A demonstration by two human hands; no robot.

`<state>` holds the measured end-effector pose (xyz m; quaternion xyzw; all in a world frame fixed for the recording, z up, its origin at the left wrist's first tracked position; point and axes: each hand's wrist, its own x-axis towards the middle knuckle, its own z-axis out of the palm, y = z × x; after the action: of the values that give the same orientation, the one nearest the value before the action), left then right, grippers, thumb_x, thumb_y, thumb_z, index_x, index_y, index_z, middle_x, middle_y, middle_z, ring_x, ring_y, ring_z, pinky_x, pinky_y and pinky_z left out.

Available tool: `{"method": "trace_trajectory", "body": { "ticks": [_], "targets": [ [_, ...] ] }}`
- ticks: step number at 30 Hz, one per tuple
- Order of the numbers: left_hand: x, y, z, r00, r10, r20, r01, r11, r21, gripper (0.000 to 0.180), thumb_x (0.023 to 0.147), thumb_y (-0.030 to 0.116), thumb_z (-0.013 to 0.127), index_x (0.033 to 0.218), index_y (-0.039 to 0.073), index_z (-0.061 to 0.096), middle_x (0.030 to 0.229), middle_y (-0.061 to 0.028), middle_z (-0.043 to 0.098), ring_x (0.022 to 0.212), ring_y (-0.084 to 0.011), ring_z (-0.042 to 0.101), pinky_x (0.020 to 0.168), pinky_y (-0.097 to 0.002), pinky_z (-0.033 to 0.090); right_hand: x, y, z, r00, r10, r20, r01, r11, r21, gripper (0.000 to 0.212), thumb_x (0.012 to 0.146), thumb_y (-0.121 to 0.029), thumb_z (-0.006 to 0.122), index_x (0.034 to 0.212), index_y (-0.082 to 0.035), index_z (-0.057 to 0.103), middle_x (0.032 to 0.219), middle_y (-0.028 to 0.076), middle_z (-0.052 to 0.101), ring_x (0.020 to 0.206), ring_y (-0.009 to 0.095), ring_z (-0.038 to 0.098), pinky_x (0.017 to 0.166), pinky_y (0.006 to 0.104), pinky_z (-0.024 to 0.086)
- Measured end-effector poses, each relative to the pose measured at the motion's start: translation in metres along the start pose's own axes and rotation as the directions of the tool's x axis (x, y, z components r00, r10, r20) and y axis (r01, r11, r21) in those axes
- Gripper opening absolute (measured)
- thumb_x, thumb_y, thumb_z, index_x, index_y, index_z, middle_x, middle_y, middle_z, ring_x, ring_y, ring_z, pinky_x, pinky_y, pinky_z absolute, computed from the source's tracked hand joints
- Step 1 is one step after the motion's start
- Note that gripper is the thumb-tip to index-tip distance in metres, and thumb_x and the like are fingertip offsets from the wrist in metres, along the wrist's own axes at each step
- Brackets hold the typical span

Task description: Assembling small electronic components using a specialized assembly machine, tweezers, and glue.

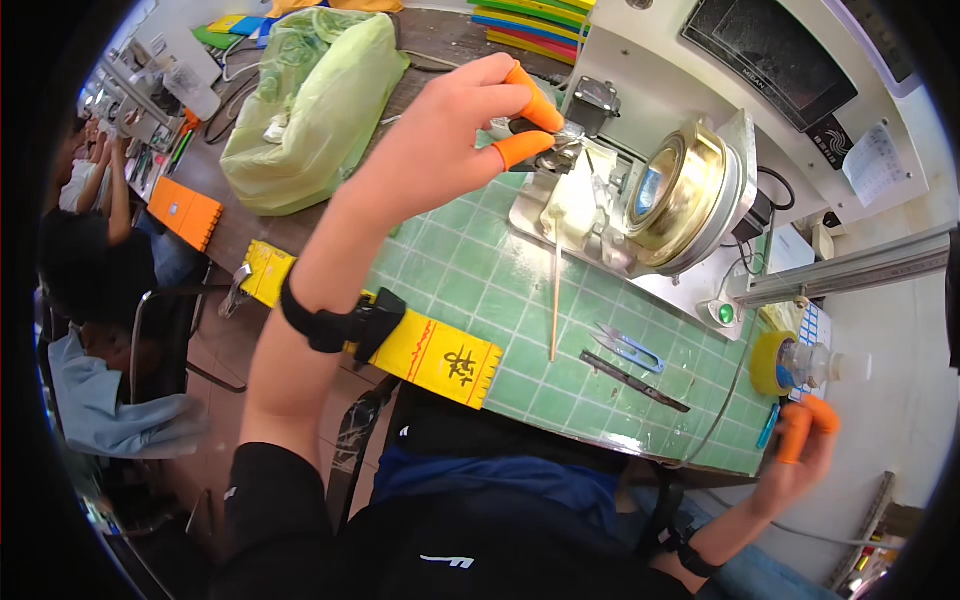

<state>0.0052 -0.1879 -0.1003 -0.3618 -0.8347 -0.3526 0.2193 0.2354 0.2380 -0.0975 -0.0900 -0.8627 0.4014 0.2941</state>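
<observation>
My left hand (480,125), with orange finger covers, is raised at the small metal fixture of a bench machine (610,180). Its thumb and fingers close together by a small dark piece I cannot make out. Right of the fixture sits a wide brass-coloured ring (680,195). Over the bench's right edge is my right hand (798,460), its orange-covered fingers curled together; anything in them is hidden. Close by it stand a clear plastic bottle (822,364) and a yellow tape roll (768,363).
Blue-handled thread snips (640,352), black tweezers (635,382) and a thin wooden stick (556,300) lie on the green tiled mat (500,270). A yellow notched board (445,362) lies at the near edge. A pale green bag (350,120) stands left; another person sits beyond.
</observation>
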Motion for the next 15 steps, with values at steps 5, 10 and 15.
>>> {"method": "trace_trajectory", "body": {
  "ticks": [5, 10, 15],
  "targets": [
    [0.008, 0.009, -0.011, 0.981, 0.171, 0.087, -0.183, 0.969, 0.168, 0.009, 0.088, 0.003, 0.074, 0.093, 0.003, 0.067, 0.107, -0.0079, 0.06, 0.093, -0.02, 0.057, 0.08, -0.032, 0.046, 0.006, -0.052, 0.07, 0.796, -0.194, 0.574, 0.307, 0.946, -0.106, 0.023, 0.084, 0.001, 0.074, 0.107, 0.0, 0.07, 0.103, 0.014, 0.068, 0.083, 0.027, 0.065, 0.073, 0.0356, 0.051],
    [0.016, -0.003, 0.009, 0.998, 0.011, 0.064, 0.018, 0.9, -0.437, 0.007, 0.091, 0.002, 0.071, 0.095, 0.0, 0.065, 0.103, -0.0052, 0.055, 0.093, -0.0172, 0.054, 0.083, -0.0296, 0.044, -0.001, -0.051, 0.119, 0.74, -0.129, 0.66, 0.332, 0.924, -0.191, 0.032, 0.081, -0.002, 0.078, 0.112, -0.002, 0.071, 0.106, 0.015, 0.065, 0.097, 0.036, 0.063, 0.083, 0.0422, 0.052],
    [0.011, -0.009, 0.026, 0.975, -0.198, 0.099, 0.212, 0.709, -0.672, 0.006, 0.092, 0.003, 0.07, 0.093, 0.0, 0.064, 0.104, -0.0038, 0.054, 0.093, -0.0132, 0.051, 0.081, -0.0267, 0.042, 0.001, -0.041, 0.136, 0.739, -0.066, 0.67, 0.325, 0.906, -0.27, 0.033, 0.08, -0.003, 0.079, 0.112, -0.001, 0.07, 0.1, 0.015, 0.061, 0.093, 0.035, 0.061, 0.081, 0.0432, 0.051]
  ]
}}
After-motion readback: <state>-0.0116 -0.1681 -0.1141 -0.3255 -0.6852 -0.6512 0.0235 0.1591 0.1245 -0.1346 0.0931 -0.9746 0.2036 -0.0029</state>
